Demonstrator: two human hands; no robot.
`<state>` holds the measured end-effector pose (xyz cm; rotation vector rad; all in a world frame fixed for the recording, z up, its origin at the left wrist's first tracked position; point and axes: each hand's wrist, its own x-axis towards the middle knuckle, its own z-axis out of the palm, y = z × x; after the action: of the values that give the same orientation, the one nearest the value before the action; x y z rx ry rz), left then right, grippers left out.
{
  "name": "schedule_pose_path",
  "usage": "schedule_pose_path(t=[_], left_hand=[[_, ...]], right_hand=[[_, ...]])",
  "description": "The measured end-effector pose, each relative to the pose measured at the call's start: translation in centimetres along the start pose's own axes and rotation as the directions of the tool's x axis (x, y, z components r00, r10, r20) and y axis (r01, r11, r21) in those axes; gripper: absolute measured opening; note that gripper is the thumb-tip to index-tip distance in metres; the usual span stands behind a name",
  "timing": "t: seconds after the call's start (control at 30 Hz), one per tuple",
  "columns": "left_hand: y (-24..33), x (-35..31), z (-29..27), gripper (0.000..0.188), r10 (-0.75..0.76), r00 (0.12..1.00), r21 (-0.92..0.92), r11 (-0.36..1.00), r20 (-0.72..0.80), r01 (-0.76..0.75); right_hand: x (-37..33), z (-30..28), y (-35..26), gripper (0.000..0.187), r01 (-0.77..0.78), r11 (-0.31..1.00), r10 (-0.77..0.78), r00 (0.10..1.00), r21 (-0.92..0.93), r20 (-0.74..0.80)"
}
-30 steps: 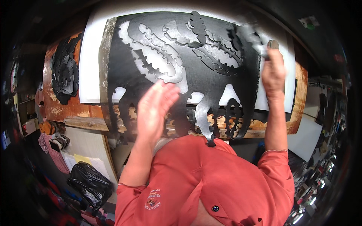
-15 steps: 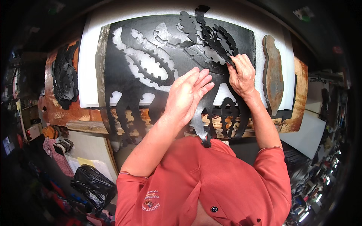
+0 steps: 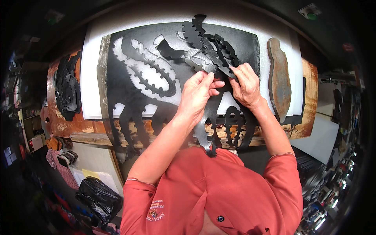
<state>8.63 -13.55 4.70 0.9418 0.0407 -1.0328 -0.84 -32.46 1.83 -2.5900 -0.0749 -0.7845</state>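
A large black leather-like sheet [image 3: 125, 90] lies before me, with curved, notch-edged openings cut through it. My right hand [image 3: 246, 84] is closed on the lower end of a bundle of notched black cut-out pieces [image 3: 224, 51], raised over the sheet's right half. Just left of it, my left hand [image 3: 197, 94] pinches thumb against forefinger at the near end of a black cut-out piece [image 3: 201, 64]; the exact contact is partly hidden. Another dark notched piece [image 3: 170, 49] lies tilted across the openings farther left. Cut strips of the sheet hang over the table's near edge.
White board [image 3: 92, 86] lies under the sheet, on a worn brown tabletop [image 3: 309, 98]. A rusty, wavy-edged metal plate [image 3: 279, 80] lies at the right. Stacked black pieces [image 3: 67, 88] lie at far left. A black plastic bag [image 3: 98, 199] stands below left.
My left hand has gone from open fingers to a pinch, close to my right hand. The bundle has come slightly lower and left, and the dark piece at its left has shifted.
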Motion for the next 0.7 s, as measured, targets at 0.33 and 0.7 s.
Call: schedule_pose_path(t=[0.33, 0.7], left_hand=[[-0.6, 0.3, 0.8, 0.036, 0.137, 0.985, 0.268, 0.958, -0.108, -0.104], [-0.7, 2.7, 2.0, 0.036, 0.149, 0.989, 0.508, 0.852, -0.005, -0.126]], right_hand=[[0.6, -0.2, -0.4, 0.030, -0.078, 0.995, 0.077, 0.997, 0.066, 0.021], [0.8, -0.5, -2.1, 0.025, -0.571, 0.540, 0.609, 0.772, 0.618, 0.182]])
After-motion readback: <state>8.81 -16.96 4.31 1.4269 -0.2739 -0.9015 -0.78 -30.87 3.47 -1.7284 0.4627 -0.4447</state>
